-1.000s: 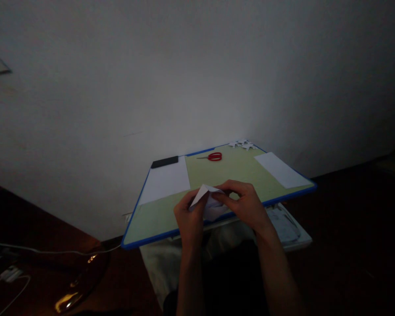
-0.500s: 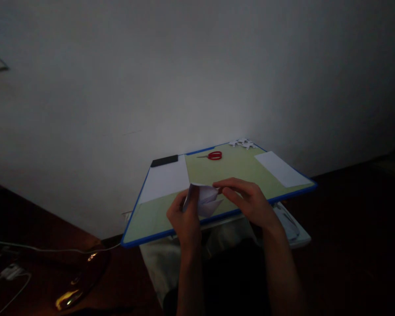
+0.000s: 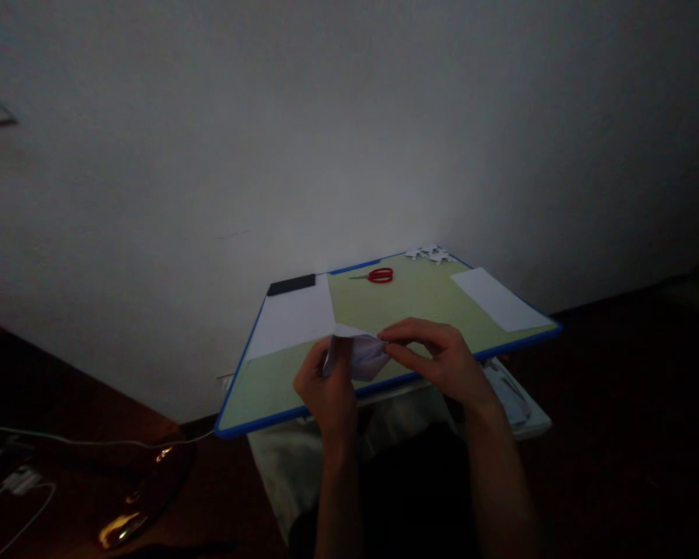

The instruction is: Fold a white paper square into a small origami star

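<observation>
Over the near edge of the board (image 3: 408,301), the folded paper (image 3: 366,362) is held up between both hands. The left hand (image 3: 328,388) has its left end clamped, thumb against the fold; the right hand (image 3: 443,355) pinches the right corner, fingertips nearly together. That corner grip looks slight: if it slips, the fold could spring apart or crease off line. Pulling the hands against each other could tear it. Dropped here, the paper might slide off the board's near edge. The scissors (image 3: 379,276), towards the board's far edge, lie well apart from the hands.
</observation>
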### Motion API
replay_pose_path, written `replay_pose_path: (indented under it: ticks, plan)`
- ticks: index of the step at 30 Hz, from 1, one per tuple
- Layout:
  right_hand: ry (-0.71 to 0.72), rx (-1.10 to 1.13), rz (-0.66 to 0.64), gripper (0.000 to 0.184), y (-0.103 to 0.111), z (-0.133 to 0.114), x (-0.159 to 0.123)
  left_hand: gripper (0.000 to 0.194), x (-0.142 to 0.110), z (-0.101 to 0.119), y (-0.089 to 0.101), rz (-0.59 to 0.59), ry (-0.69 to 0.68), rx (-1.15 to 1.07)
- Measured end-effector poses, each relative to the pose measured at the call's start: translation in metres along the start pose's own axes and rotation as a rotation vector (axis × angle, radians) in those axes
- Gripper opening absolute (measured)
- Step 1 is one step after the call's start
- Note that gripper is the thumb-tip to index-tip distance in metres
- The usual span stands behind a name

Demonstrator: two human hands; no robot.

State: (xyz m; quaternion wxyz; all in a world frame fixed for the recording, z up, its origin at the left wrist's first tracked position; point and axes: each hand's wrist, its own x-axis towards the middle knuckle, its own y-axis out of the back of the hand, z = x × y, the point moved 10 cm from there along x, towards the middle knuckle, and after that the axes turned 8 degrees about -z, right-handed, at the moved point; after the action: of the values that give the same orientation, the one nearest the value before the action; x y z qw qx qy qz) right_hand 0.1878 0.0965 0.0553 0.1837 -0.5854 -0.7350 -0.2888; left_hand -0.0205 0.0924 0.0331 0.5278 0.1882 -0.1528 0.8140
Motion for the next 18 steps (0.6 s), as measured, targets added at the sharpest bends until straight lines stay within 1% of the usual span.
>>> replay_pose_path:
  ticks: [4,7,9,13,18]
  plan:
    - [0.139,-0.133,0.037,0.028,-0.003,-0.025,0.001,0.014,-0.003,0.002,0.0,0.007,-0.026,-0.03]
    - [0.203,-0.176,0.041,0.037,-0.011,-0.034,0.002,0.013,-0.006,0.003,-0.002,0.002,-0.033,-0.047]
    - [0.23,-0.189,0.032,0.042,-0.016,-0.035,0.003,0.014,-0.007,0.005,-0.003,0.001,-0.04,-0.049]
    - [0.282,-0.184,0.018,0.048,-0.018,-0.034,0.002,0.028,-0.009,0.011,-0.003,0.029,-0.082,-0.059]
    - [0.226,-0.161,0.009,0.048,-0.013,-0.025,0.001,0.029,-0.009,0.011,-0.006,-0.036,-0.088,-0.049]
